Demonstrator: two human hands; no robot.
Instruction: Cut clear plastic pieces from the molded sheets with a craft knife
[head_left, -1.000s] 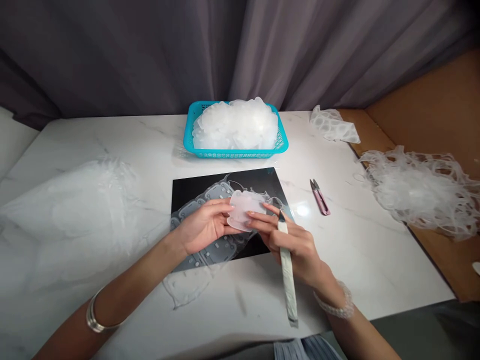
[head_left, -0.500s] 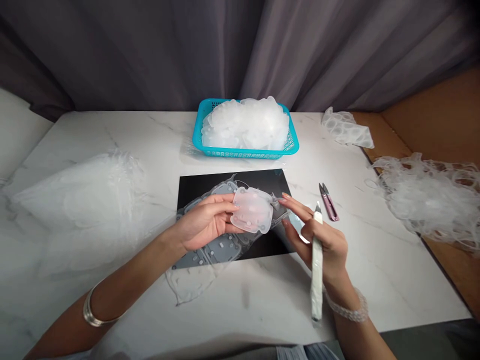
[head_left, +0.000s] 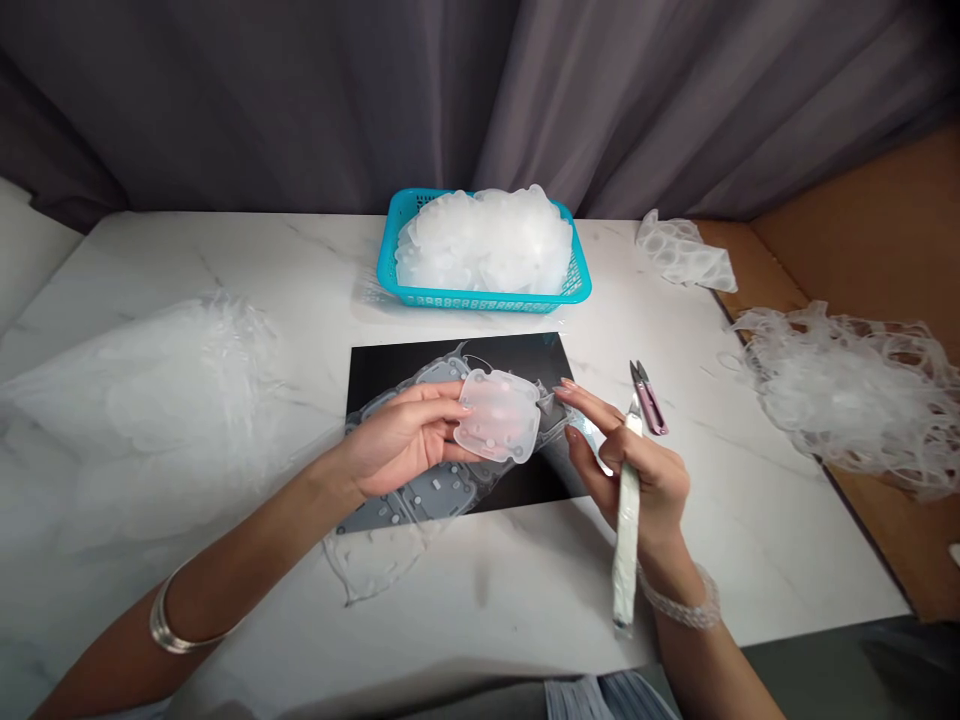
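Observation:
My left hand [head_left: 409, 430] grips a translucent silicone pad [head_left: 499, 418] with rounded, notched edges, holding it up over the black mat [head_left: 525, 490]. In my right hand [head_left: 637, 460] a white-wrapped craft knife [head_left: 627, 540] is tucked, its blade pointing away from me. The thumb and outstretched fingers of that hand are apart, close to the pad's right edge; whether they touch the thin scrap there I cannot tell. Beneath the left hand lies a clear moulded sheet [head_left: 431, 495] with several pad shapes, partly hidden and hanging over the mat's front edge.
A blue basket [head_left: 487, 300] heaped with translucent pads stands at the back. Pink thread snips [head_left: 649, 398] lie right of the mat. A tangle of trimmed scraps [head_left: 847, 400] sits at the right, another scrap piece [head_left: 686, 252] behind it. A large clear plastic bag [head_left: 165, 410] lies left.
The whole view has shifted slightly, so everything sits a little further left and up. Both hands keep nearly the same pose, the pad and knife still held.

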